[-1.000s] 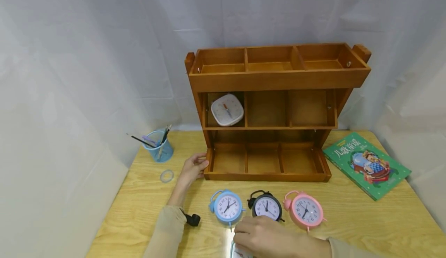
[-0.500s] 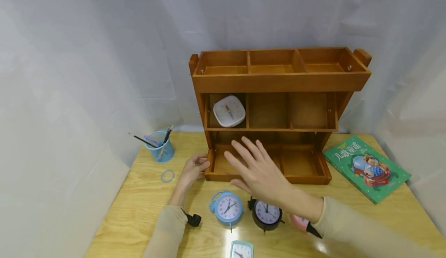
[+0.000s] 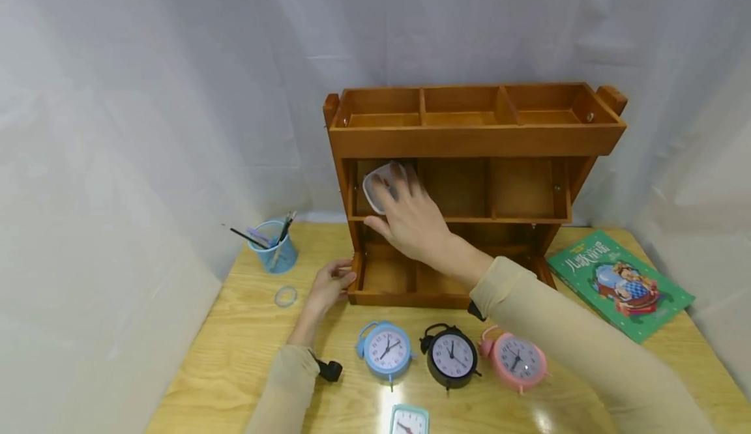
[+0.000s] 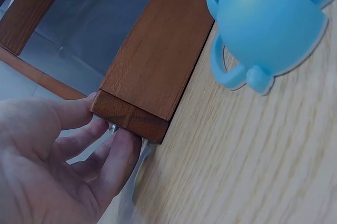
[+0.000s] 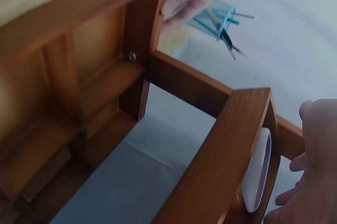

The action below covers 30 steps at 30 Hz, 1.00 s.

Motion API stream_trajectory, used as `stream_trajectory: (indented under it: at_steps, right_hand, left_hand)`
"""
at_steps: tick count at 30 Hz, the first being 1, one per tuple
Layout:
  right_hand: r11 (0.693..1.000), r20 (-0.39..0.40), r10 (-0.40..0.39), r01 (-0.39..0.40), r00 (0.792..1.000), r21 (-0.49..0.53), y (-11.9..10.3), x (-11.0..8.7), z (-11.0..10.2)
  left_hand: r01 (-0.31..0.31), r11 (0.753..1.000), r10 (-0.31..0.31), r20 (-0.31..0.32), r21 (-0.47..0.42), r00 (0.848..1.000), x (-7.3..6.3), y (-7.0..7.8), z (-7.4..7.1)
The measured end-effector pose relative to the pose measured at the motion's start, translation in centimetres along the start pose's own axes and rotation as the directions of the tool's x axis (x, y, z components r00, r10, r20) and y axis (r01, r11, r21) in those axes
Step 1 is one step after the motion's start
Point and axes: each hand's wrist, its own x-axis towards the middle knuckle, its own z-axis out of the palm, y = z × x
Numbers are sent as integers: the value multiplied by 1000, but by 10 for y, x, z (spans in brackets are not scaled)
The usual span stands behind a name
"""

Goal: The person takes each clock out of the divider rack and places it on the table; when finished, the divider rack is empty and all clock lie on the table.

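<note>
A brown wooden shelf rack with three tiers stands at the table's back. My left hand holds the left end of its bottom tier; in the left wrist view the fingers bend against the wooden end piece. A white rounded-square clock leans in the middle tier's left compartment. My right hand reaches up in front of it, fingers extended and spread over its face, partly hiding it. From the right wrist, the clock shows edge-on inside the tier, with the right hand beside it.
Blue, black and pink alarm clocks lie in a row before the rack. A small teal clock lies nearer. At left are a blue pen cup and a ring; a green book lies right.
My right hand has left the teal clock at the front and moved up and forward to the white clock. The left hand stays on the rack's end.
</note>
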Motion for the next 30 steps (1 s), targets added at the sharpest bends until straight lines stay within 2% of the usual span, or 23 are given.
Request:
stream_trajectory:
  at_steps: [6, 10, 17, 20, 30]
  right_hand:
    - [997, 93, 74, -73, 993, -14, -2, 17, 3]
    - [995, 126, 72, -63, 989, -78, -5, 24, 6]
    - [985, 48, 33, -24, 998, -171, -4, 29, 12]
    - [985, 17, 38, -34, 999, -168, -3, 29, 13]
    - [988, 0, 40, -40, 999, -152, -6, 35, 14]
  left_hand:
    - [-12, 1000, 12, -1, -2, 1000, 0, -1, 0]
    - [-18, 1000, 18, -7, -16, 1000, 2, -2, -1]
    - [-14, 1000, 14, -13, -14, 1000, 4, -4, 1]
    - [-12, 1000, 12, -19, -10, 1000, 4, -5, 1]
    - [-10, 1000, 10, -32, 10, 999, -3, -8, -2]
